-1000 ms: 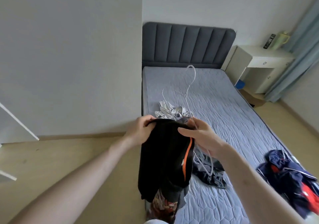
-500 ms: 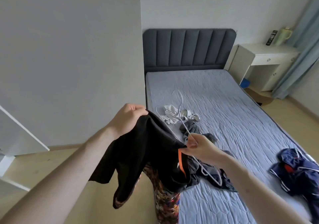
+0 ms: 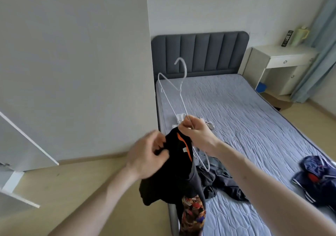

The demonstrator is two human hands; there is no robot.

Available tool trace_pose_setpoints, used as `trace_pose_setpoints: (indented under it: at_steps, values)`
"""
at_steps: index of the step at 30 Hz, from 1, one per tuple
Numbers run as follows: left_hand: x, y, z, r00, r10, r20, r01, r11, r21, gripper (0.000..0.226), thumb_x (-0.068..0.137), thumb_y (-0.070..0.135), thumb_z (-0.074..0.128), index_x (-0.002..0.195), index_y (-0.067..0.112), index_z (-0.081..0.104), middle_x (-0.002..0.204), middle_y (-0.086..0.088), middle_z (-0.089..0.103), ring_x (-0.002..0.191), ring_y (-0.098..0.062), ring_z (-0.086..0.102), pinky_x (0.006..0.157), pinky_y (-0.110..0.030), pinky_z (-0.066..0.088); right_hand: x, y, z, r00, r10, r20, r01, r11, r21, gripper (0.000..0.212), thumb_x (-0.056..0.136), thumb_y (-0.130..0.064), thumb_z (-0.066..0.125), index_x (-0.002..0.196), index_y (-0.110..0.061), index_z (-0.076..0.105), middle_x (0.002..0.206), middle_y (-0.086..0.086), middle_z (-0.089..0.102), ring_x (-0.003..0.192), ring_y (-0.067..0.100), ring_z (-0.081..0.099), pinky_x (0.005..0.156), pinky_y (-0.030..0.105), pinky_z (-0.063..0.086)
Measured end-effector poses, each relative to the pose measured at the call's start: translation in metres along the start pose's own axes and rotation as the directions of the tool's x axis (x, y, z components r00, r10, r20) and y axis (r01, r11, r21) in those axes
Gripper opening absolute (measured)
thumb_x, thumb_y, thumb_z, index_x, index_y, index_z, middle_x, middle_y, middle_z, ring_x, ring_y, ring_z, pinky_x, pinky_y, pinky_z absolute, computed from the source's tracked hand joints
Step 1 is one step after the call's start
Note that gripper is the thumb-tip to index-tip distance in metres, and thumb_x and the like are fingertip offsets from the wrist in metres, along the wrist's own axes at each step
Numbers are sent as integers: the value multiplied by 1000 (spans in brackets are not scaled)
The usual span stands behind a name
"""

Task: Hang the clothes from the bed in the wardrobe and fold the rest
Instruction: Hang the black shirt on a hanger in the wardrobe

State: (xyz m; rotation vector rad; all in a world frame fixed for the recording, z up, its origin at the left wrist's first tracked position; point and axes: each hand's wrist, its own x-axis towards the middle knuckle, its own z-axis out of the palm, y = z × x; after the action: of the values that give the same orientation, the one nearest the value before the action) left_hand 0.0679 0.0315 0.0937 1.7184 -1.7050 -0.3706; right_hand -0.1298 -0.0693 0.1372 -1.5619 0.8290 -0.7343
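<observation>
- The bed (image 3: pixel 236 119) is your landmark: a grey quilted mattress with a dark padded headboard (image 3: pixel 200 54) at its far end, and you stand at its near left corner.
- A white wardrobe door (image 3: pixel 27 145) stands open well to the left of the bed, so the carry looks short.
- A navy jacket with red patches (image 3: pixel 320 177) lies crumpled at the bed's right edge, and a dark grey garment (image 3: pixel 220 179) is heaped on the near left part of the bed.
- The black shirt with orange collar trim (image 3: pixel 174 172) hangs in the air over the bed's near left corner, with a patterned cloth (image 3: pixel 192 212) dangling beneath it.
- It looks light and limp, so it will sag and twist; take it by the collar, where the seam gives some firmness.
- A small white garment (image 3: pixel 209 125) lies on the bed behind your hands.
- The white wire hanger (image 3: pixel 181 97) rises above the bed, hook upward. It seems thin and springy, so grip it at a shoulder bar rather than the hook.
- Your right hand (image 3: pixel 196 134) has its fingers curled tight round the hanger wire near the collar.
- Your left hand (image 3: pixel 147 154) pinches a fold of the black shirt; it is blurred, so the finer grip cannot be told.
</observation>
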Motion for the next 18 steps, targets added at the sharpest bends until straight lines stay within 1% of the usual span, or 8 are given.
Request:
trace_pose_setpoints:
  at_steps: [2, 4, 7, 10, 12, 14, 16, 18]
  values:
    - [-4, 4, 26, 979, -128, 159, 141, 987, -73, 45, 66, 71, 76, 96, 50, 51, 96, 28, 66, 81, 5, 66, 69, -24, 56, -2, 1, 4, 999, 5, 39, -4, 1000, -12, 22, 99, 2, 53, 85, -4, 37, 77, 10, 37, 60, 12, 45, 51, 18, 40]
    - [2, -2, 43, 969, -190, 160, 207, 973, -102, 46, 63, 76, 77, 91, 50, 51, 92, 31, 67, 76, 7, 67, 69, -28, 56, -3, 3, 4, 999, 10, 47, -9, 1000, -21, 24, 99, 3, 54, 84, -3, 36, 76, 9, 38, 57, 9, 47, 50, 17, 42]
    - [11, -5, 56, 975, -157, 157, 174, 980, -101, 28, 73, 64, 70, 85, 44, 54, 83, 28, 68, 70, 5, 66, 64, -33, 53, -7, 5, -1, 999, 44, 21, -44, 999, 6, 27, 96, 0, 57, 83, -1, 33, 80, 11, 41, 68, 19, 48, 55, 27, 42]
    - [19, 4, 67, 986, -133, 101, 128, 990, 50, 17, 74, 50, 53, 83, 36, 48, 73, 15, 65, 63, -5, 62, 56, -35, 54, -11, 7, -9, 998, 66, 22, -68, 995, 71, 31, 94, -5, 57, 76, -19, 36, 75, 6, 46, 64, 15, 54, 53, 25, 45]
    - [25, 8, 71, 993, -105, 46, 96, 982, 165, 14, 73, 39, 48, 76, 30, 38, 62, 7, 54, 57, -14, 54, 45, -31, 39, -16, 7, -17, 997, 73, 17, -74, 991, 108, 35, 95, -7, 57, 75, -28, 36, 72, -1, 47, 62, 11, 55, 52, 24, 47]
    - [30, 5, 70, 987, -150, 59, 136, 972, 192, 14, 71, 24, 50, 73, 27, 36, 61, 6, 51, 58, -21, 50, 46, -30, 28, -22, 7, -27, 997, 72, -38, -67, 990, 121, 37, 98, -10, 56, 73, -30, 37, 70, -3, 43, 58, 9, 50, 50, 23, 41]
    - [34, -4, 66, 969, -236, 69, 218, 954, 207, 11, 66, 19, 45, 75, 24, 43, 64, 6, 54, 63, -22, 53, 49, -29, 32, -29, 7, -39, 990, 60, -129, -44, 991, 128, 42, 102, -7, 54, 72, -29, 36, 68, -3, 37, 53, 10, 38, 45, 24, 30]
    - [35, -12, 61, 957, -261, 127, 231, 950, 211, 23, 56, 20, 35, 72, 25, 51, 63, 8, 57, 66, -20, 56, 50, -27, 35, -35, 10, -48, 979, 39, -201, -20, 995, 95, 42, 103, -2, 51, 72, -24, 33, 66, -1, 34, 52, 12, 32, 43, 25, 26]
